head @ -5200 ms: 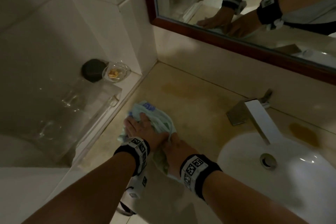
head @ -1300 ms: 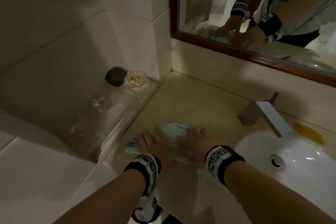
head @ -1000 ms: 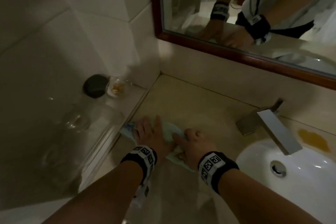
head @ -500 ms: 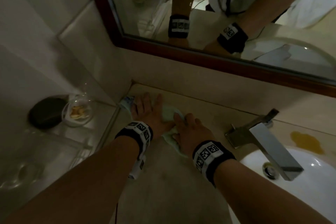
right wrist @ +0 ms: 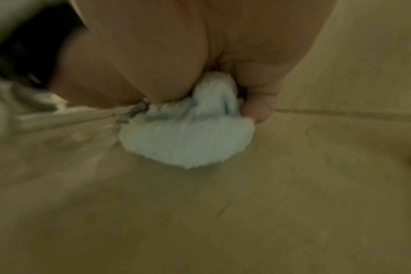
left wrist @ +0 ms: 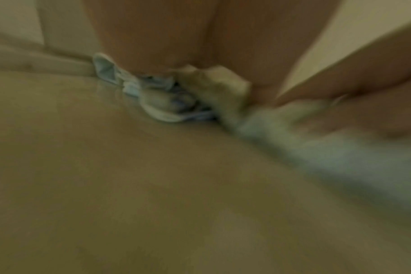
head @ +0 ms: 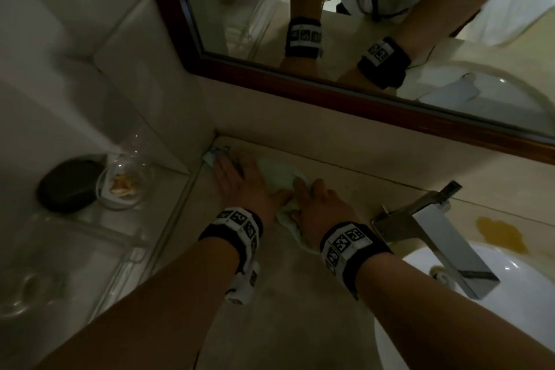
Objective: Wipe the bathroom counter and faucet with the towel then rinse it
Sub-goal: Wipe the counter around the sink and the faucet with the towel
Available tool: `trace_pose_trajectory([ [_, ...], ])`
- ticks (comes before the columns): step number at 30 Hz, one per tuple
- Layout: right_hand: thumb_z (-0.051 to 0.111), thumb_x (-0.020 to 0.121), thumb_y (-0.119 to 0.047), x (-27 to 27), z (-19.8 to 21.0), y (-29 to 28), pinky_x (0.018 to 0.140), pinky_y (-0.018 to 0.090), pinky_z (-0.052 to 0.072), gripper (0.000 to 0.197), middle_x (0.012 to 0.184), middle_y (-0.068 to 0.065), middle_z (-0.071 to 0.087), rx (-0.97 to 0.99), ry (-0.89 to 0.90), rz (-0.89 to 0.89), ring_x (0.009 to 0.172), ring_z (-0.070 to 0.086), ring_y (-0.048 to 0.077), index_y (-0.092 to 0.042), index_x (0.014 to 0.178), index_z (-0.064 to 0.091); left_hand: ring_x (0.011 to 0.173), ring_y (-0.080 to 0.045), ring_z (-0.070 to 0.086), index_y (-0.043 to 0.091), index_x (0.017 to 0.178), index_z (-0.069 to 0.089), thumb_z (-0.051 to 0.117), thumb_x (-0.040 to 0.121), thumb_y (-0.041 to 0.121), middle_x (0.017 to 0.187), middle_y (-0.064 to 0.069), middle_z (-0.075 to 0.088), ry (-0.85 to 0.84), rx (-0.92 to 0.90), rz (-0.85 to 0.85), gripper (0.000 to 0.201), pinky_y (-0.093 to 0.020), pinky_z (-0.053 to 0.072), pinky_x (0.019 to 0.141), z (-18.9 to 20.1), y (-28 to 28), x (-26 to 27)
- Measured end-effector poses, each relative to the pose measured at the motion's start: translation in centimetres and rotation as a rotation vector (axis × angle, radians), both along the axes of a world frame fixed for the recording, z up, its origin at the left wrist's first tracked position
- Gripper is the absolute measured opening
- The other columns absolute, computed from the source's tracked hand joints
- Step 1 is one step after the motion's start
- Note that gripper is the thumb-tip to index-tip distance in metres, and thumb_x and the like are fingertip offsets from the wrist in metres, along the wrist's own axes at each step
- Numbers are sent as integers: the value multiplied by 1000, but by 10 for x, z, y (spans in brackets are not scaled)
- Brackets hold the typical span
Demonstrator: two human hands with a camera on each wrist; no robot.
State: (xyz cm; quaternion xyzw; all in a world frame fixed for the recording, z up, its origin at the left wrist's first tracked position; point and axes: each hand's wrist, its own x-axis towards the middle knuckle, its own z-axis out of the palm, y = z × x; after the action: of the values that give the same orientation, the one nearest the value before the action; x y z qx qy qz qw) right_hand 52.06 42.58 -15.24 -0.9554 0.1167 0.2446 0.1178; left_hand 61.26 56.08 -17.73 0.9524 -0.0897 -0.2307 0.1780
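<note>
On the ledge at far left a dark stone [head: 67,186] and a glass dish [head: 124,185] sit side by side, well apart from the work. We have the towel [head: 277,179] pushed into the back left corner of the counter [head: 288,309], one end touching the wall joint. Our left hand [head: 240,186] lies flat on it, fingers straight and close together, pressing down and gripping nothing. Our right hand [head: 319,204] sits just beside it on the towel's near end; the right wrist view shows the thumb [right wrist: 258,109] and palm bunching a fold of pile, so we judge this hand pinches cloth while it presses.

The towel [right wrist: 188,140] looks soft, limp and light, likely to crumple or slide under a flat palm unless one hand keeps a fold. We would take it by a gathered handful at the middle for the faucet [head: 444,243], which stands to the right over the basin [head: 510,294]. A yellow stain [head: 501,234] remains on the counter behind the basin.
</note>
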Motion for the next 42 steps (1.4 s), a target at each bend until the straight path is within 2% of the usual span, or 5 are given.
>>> trace_pose_trajectory([
  [6, 37, 100, -49, -7, 6, -3, 92, 43, 49, 71, 146, 13, 24, 4, 75, -45, 120, 44, 34, -24, 156, 2, 151, -29, -22, 12, 152, -30, 56, 52, 98, 163, -11, -27, 91, 73, -71, 157, -43, -11, 124, -3, -18, 18],
  [20, 42, 98, -48, -109, 7, -20, 90, 42, 51, 71, 151, 12, 25, 72, 113, -347, 117, 55, 33, -17, 153, 11, 154, -30, -4, 12, 159, -6, 58, 81, 72, 167, -9, -8, -47, -46, -684, 118, -40, -2, 124, -9, -99, -61],
  [24, 49, 96, -44, -138, 7, -16, 73, 39, 52, 69, 140, 12, 35, 39, 47, -289, 100, 62, 33, -14, 150, 18, 154, -26, -1, 16, 160, 0, 55, 78, 75, 167, -5, -6, -56, -18, -723, 115, -42, 5, 125, -10, -95, -84],
  [31, 50, 96, -43, -207, 14, 2, 81, 42, 52, 46, 130, 10, 39, 64, 81, -229, 98, 62, 32, -15, 129, 37, 154, -23, -1, 20, 160, 5, 55, 83, 67, 168, -2, -2, -40, 24, -786, 103, -42, 4, 125, -2, -66, -157],
  [42, 49, 96, -34, -339, 13, 47, 68, 41, 50, 32, 124, 10, 38, 44, 55, -59, 86, 61, 33, -16, 122, 43, 154, -27, 0, 14, 160, 3, 45, 93, 58, 168, -9, -1, -70, 53, -633, 91, -40, 6, 126, 2, 7, -316],
])
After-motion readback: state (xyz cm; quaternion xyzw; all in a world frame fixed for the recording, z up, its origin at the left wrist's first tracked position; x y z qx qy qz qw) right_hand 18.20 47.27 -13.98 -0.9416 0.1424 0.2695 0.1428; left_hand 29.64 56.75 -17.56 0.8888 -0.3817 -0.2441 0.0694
